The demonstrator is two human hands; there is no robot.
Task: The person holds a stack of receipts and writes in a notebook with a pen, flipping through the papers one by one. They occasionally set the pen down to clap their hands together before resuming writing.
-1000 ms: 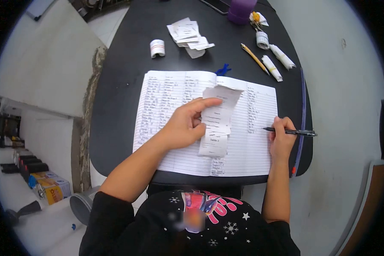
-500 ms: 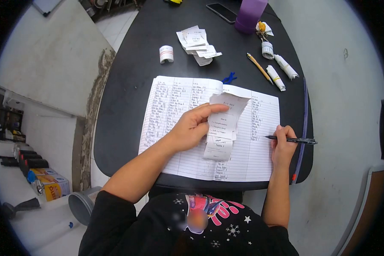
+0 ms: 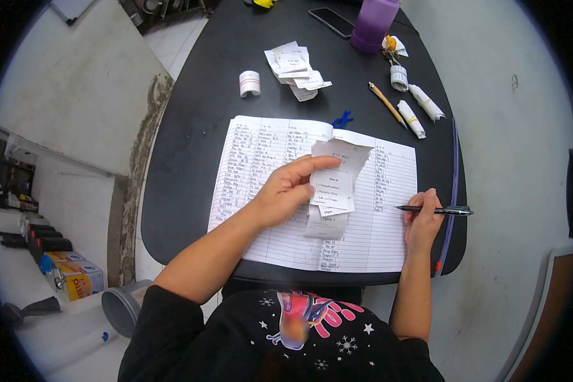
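Note:
My left hand (image 3: pixel 291 190) is closed on a few overlapping printed receipts (image 3: pixel 333 186), with the index finger across the top slip and the thumb at its left edge. The slips hang over the middle of an open lined notebook (image 3: pixel 254 223), whose pages carry columns of handwriting. At the right page's edge, my right hand (image 3: pixel 423 219) grips a black pen (image 3: pixel 449 210), its tip pointing left near the handwritten column. Receipts hide part of the writing near the notebook's fold.
Beyond the notebook on the black table (image 3: pixel 178 153) lie a pile of receipts (image 3: pixel 297 70), a curled paper roll (image 3: pixel 249 83), a wooden pen (image 3: pixel 387 104), rolled papers (image 3: pixel 411 119), a phone (image 3: pixel 332 22) and a purple bottle (image 3: pixel 371 28). A wall (image 3: pixel 509 159) borders the right side.
The receipts in my left hand have shifted slightly, and the lower slip is covered a little more. My right hand with the pen has barely moved.

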